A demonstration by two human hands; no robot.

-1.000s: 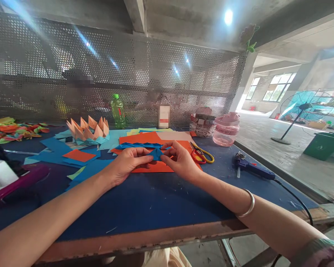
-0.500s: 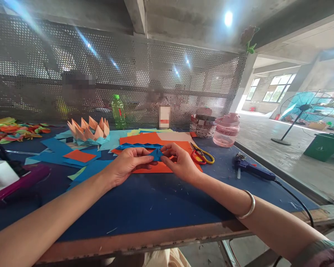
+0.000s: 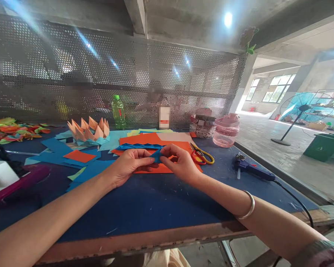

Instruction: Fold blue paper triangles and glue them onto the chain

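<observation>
Between my two hands is a small folded piece of blue paper (image 3: 157, 156). My left hand (image 3: 130, 163) pinches its left side between thumb and fingers, and my right hand (image 3: 179, 161) grips its right side, hiding part of it. Both hands are just above orange paper sheets (image 3: 144, 139) on the dark blue tabletop. Behind the fingers lies a folded blue paper strip (image 3: 140, 146). Scissors (image 3: 203, 154) with red and yellow handles rest right of my right hand. A crown-shaped ring of folded peach paper (image 3: 89, 131) stands to the left.
On the right lies a glue gun (image 3: 253, 170) with its cord over the table edge. A pink jug (image 3: 226, 129), a basket (image 3: 202, 126) and a green bottle (image 3: 118, 111) stand at the back. At the left are colourful scraps (image 3: 16, 129) and a purple object (image 3: 22, 183).
My fingers have shifted slightly on the blue paper, and my right hand now covers more of its right side. The things on the table have stayed in place.
</observation>
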